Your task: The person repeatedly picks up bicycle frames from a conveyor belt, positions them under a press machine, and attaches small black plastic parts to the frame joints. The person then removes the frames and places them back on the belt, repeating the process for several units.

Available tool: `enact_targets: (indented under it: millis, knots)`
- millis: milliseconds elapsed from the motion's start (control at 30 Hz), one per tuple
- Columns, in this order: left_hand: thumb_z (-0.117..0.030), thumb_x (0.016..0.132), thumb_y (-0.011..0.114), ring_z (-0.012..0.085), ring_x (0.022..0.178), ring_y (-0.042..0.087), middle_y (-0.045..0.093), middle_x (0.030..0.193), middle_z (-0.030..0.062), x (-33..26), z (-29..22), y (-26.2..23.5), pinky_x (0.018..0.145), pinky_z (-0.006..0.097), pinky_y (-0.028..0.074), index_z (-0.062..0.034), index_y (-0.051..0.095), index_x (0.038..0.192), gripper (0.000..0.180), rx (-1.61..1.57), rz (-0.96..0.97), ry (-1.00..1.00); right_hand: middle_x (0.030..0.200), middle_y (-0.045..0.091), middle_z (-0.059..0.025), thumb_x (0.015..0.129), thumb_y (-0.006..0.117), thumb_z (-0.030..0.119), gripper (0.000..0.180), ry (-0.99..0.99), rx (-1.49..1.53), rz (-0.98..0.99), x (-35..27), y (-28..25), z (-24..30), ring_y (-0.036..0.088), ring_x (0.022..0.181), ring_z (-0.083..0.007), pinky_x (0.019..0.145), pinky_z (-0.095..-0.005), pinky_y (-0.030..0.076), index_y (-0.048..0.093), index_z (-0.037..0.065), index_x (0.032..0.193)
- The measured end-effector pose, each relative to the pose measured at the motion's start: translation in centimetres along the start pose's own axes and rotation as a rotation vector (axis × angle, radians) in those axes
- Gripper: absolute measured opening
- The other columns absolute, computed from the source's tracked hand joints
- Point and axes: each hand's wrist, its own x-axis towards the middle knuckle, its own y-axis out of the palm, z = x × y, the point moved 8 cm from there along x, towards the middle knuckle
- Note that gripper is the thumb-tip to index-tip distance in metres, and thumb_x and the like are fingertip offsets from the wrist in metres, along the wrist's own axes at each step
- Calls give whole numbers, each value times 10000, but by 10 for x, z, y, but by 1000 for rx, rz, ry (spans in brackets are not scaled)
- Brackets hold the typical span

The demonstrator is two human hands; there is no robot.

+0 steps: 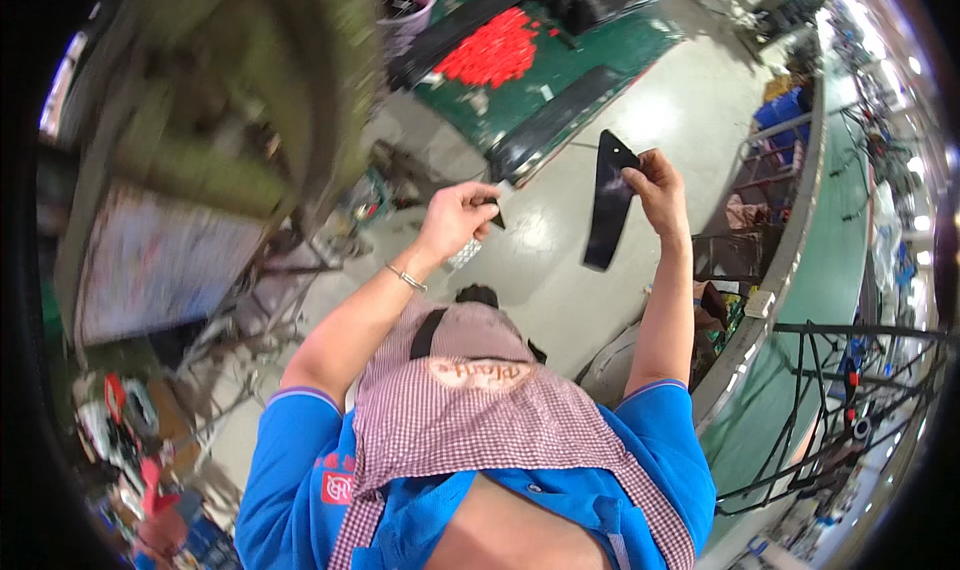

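My right hand (pixel 660 192) pinches the edge of a long, flat, glossy black piece (pixel 608 210) near its upper end. The piece hangs at a slant, wider at the top, with a small pale spot near the pinch. Nearer the middle, my left hand (pixel 455 220) is closed, thumb against fingers, on a small dark piece (pixel 497 213) whose corner sticks out. Most of that piece is hidden by the fingers, so its kind does not show. A whitish patterned strip (pixel 464 256) appears just below this hand; whether I hold it is unclear.
A large olive-green machine (pixel 240 90) stands at left. Ahead, a green mat (pixel 470 120) bears a heap of red pieces (pixel 492 50) and black strips. A purple tub (pixel 412 10) sits beside it. On the right runs a long green-topped bench (pixel 840 260) with a black metal frame (pixel 850 400).
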Motion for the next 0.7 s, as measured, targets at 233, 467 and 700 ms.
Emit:
enact_targets:
  millis: [233, 467, 700]
  knots:
    - [-14, 906, 565, 195, 710, 680, 643, 816, 107, -123, -15, -65, 584, 289, 562, 40, 595, 1096, 199, -247, -211, 66, 821, 624, -19, 837, 603, -3, 309, 175, 57, 325, -73, 156, -53, 552, 734, -80, 658, -226, 452, 594, 13, 1146]
    - [-25, 907, 560, 184, 620, 633, 631, 801, 105, -185, -35, -146, 521, 305, 537, 41, 596, 1005, 123, -373, -576, 292, 934, 670, -46, 857, 622, 34, 306, 148, -12, 567, -123, 264, -13, 584, 854, -92, 780, -271, 485, 584, 43, 1161]
    - [-24, 883, 597, 168, 521, 620, 638, 763, 88, -159, -48, -180, 462, 296, 531, 27, 598, 956, 89, -350, -549, 179, 969, 629, -40, 858, 637, 48, 266, 8, -12, 673, -140, 301, 52, 576, 842, -96, 766, -258, 483, 608, 33, 1122]
